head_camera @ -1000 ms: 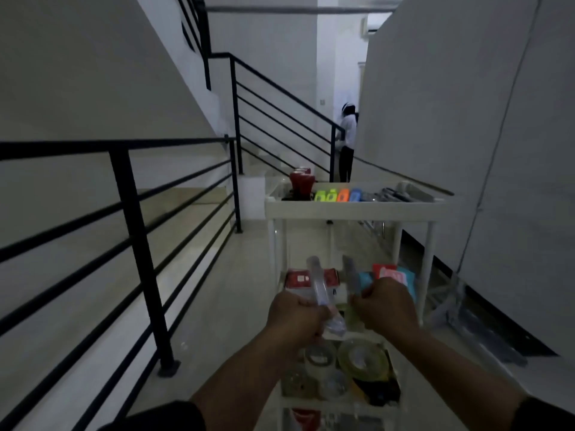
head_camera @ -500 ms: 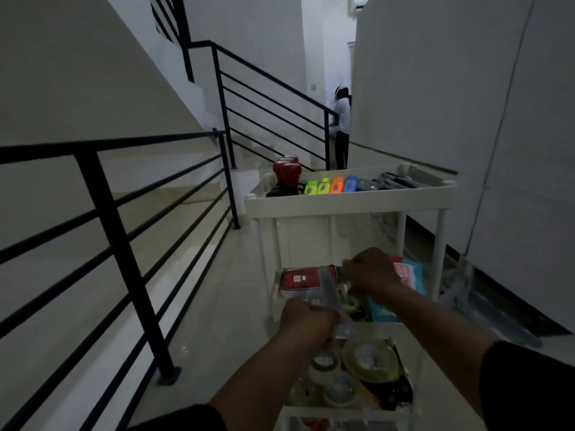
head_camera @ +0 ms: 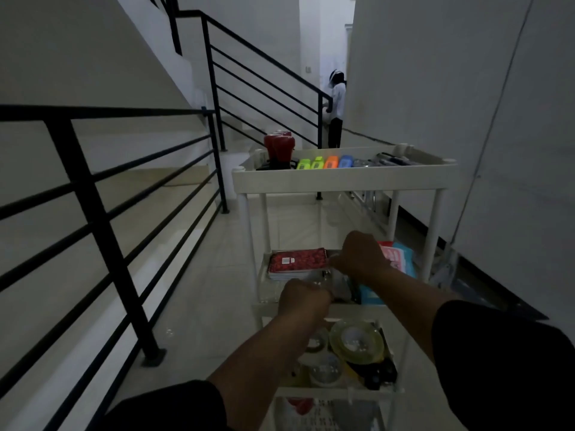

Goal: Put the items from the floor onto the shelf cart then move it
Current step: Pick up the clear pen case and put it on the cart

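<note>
Over the middle shelf of my white plastic cart (head_camera: pixel 342 180)

Left hand (head_camera: pixel 303 298) is clenched around something clear and shiny, can't tell what. Right hand (head_camera: pixel 361 255) pinches near the red patterned notebook (head_camera: pixel 297 259); glossy tape rolls (head_camera: pixel 356 340) sit below.

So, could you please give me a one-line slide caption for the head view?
Both hands, left and right, reach into the middle tier of a white shelf cart beside a black stair railing.
</note>
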